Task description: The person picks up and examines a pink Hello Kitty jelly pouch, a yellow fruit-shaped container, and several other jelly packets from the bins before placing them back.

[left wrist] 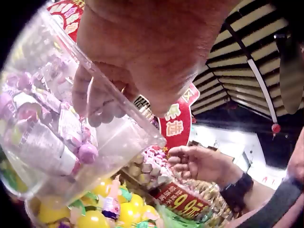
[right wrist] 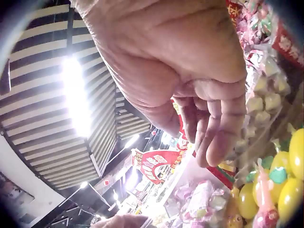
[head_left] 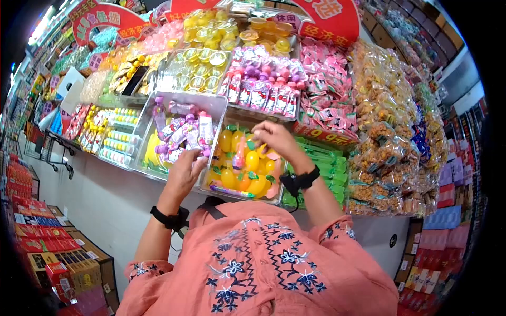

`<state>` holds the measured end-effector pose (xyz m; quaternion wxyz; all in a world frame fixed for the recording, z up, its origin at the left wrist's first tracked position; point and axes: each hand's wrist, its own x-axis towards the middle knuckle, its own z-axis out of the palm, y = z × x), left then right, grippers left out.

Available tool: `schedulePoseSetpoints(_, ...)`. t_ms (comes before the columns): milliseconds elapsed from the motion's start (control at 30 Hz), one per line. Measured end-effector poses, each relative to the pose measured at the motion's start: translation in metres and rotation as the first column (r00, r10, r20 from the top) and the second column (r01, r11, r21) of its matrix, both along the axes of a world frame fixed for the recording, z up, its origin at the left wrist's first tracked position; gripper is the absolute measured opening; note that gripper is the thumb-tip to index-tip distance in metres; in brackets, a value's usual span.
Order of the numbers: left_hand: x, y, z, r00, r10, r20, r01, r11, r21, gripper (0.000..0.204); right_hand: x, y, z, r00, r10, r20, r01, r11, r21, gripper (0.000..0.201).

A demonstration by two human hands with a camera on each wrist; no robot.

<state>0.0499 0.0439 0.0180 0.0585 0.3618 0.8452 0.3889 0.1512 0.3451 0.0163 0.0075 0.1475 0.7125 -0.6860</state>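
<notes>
At the right side of a clear bin (head_left: 139, 166) of purple candy pouches (head_left: 184, 134), my left hand (head_left: 183, 173) reaches over the rim. Its loosely bent fingers (left wrist: 100, 102) show through the plastic wall, with no pouch visible in them. My right hand (head_left: 278, 140) is raised over the neighbouring bin (head_left: 279, 197), fingers relaxed and slightly curled, holding nothing. In that bin lie yellow fruit-shaped containers (head_left: 228, 179) with green leaves. A small pink-topped bottle (left wrist: 112, 202) with a purple label rests among them, between my two hands.
Hello Kitty pouches (head_left: 258, 95) stand behind, beside cups of yellow jelly (head_left: 197, 68). Green packs (head_left: 321, 168) lie right, before pink packets (head_left: 327, 84) and a price strip (head_left: 326, 134). Bagged snacks (head_left: 382, 137) rise at far right. A phone (head_left: 135, 80) sits at back left.
</notes>
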Motion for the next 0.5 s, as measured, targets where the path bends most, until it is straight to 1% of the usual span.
schedulePoseSetpoints(100, 0.001, 0.003, -0.011, 0.98, -0.039, -0.197, 0.012, 0.99, -0.137, 0.031, -0.037, 0.026, 0.02, 0.999, -0.048, 0.003, 0.048, 0.999, 0.024, 0.025)
schedulePoseSetpoints(133, 0.005, 0.005, -0.003, 0.966, -0.061, -0.25, 0.031, 0.992, -0.12, 0.027, -0.051, 0.035, 0.026, 0.997, -0.062, -0.042, 0.063, 0.997, 0.044, 0.025)
schedulePoseSetpoints(167, 0.004, 0.005, -0.004, 0.975, -0.031, -0.22, 0.012, 0.996, -0.087, 0.027, -0.065, 0.045, 0.031, 0.994, -0.073, -0.086, 0.079, 0.995, 0.064, 0.025)
schedulePoseSetpoints(200, 0.004, 0.004, -0.005, 0.982, -0.001, -0.188, -0.009, 0.998, -0.055, 0.026, -0.084, 0.057, 0.035, 0.984, -0.056, -0.171, 0.085, 0.982, 0.171, 0.025)
schedulePoseSetpoints(233, 0.004, 0.004, -0.007, 0.988, 0.028, -0.154, -0.032, 0.999, -0.024, 0.026, -0.098, 0.062, 0.044, 0.982, -0.088, -0.17, 0.117, 0.978, 0.17, 0.027)
schedulePoseSetpoints(267, 0.004, 0.005, -0.006, 0.987, 0.037, -0.157, -0.043, 0.998, -0.036, 0.026, -0.119, 0.075, 0.043, 0.984, -0.096, -0.15, 0.129, 0.965, 0.228, 0.026)
schedulePoseSetpoints(300, 0.006, 0.006, -0.003, 0.986, 0.047, -0.159, -0.055, 0.997, -0.049, 0.025, -0.137, 0.086, 0.042, 0.976, -0.098, -0.197, 0.158, 0.933, 0.322, 0.024)
schedulePoseSetpoints(333, 0.006, 0.007, -0.001, 0.985, 0.055, -0.163, -0.066, 0.996, -0.063, 0.025, -0.154, 0.096, 0.04, 0.976, -0.124, -0.18, 0.182, 0.918, 0.352, 0.025)
schedulePoseSetpoints(367, 0.006, 0.008, 0.001, 0.99, 0.064, -0.122, -0.072, 0.995, -0.064, 0.024, -0.17, 0.104, 0.037, 0.974, -0.153, -0.166, 0.207, 0.901, 0.381, 0.027)
schedulePoseSetpoints(433, 0.004, 0.009, 0.005, 0.996, 0.078, -0.046, -0.081, 0.994, -0.07, 0.024, -0.203, 0.122, 0.025, 0.975, -0.181, -0.131, 0.223, 0.832, 0.509, 0.032)
schedulePoseSetpoints(500, 0.003, 0.008, 0.004, 0.996, 0.081, -0.03, -0.082, 0.996, -0.032, 0.023, -0.227, 0.131, 0.011, 0.971, -0.213, -0.108, 0.235, 0.765, 0.6, 0.037)
